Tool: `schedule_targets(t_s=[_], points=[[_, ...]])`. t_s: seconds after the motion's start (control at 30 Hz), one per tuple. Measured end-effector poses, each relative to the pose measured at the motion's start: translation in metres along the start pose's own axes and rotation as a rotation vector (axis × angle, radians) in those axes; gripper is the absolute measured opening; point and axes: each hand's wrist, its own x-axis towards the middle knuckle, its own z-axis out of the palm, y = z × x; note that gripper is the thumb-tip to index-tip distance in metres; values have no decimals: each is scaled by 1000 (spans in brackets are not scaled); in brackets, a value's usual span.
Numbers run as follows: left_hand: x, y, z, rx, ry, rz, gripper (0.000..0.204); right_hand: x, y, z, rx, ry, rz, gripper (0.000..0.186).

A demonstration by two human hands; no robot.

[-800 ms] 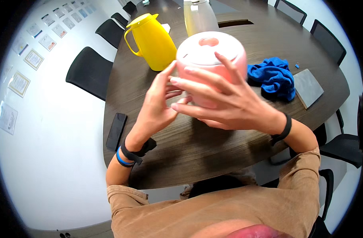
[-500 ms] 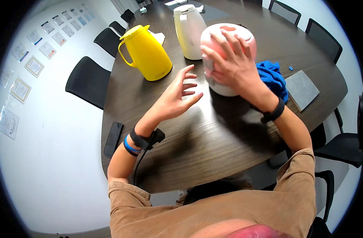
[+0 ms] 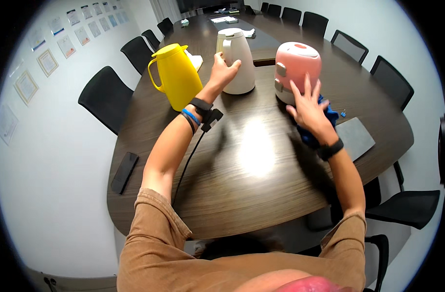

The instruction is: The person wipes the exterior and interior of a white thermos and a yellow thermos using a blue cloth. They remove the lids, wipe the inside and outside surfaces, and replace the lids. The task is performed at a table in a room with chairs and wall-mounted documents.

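Upper right: pink container [image 3: 303, 61] already set on table [image 3: 222, 194]; your right hand [image 3: 307, 111] spread before it, contact unclear. Upper centre: white jug [image 3: 243, 63] unlifted; your left hand [image 3: 223, 73] at handle [image 3: 227, 45], grip unclear.

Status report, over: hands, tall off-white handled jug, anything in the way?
Left hand at the jug, grip unclear. Right hand open before rounded pink lidded container. Crumpled blue cloth partly hidden by right hand, apart from jug.
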Motion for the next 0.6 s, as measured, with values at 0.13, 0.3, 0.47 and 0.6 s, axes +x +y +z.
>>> schedule_targets(t_s=[0.13,0.3,0.47,0.6], points=[[17,4,6,-35,-65,-19,64,-50,55,-5,-50,-373,103,103],[4,-4,-17,-75,-166,10,36,-60,70,-21,107,-387,-129,89],[-38,-1,-55,-14,-204,104,27,-68,34,-49,235,-455,-330,77],[-88,14,-84,-100,-213,130,27,-72,-21,-53,345,-460,-509,72]])
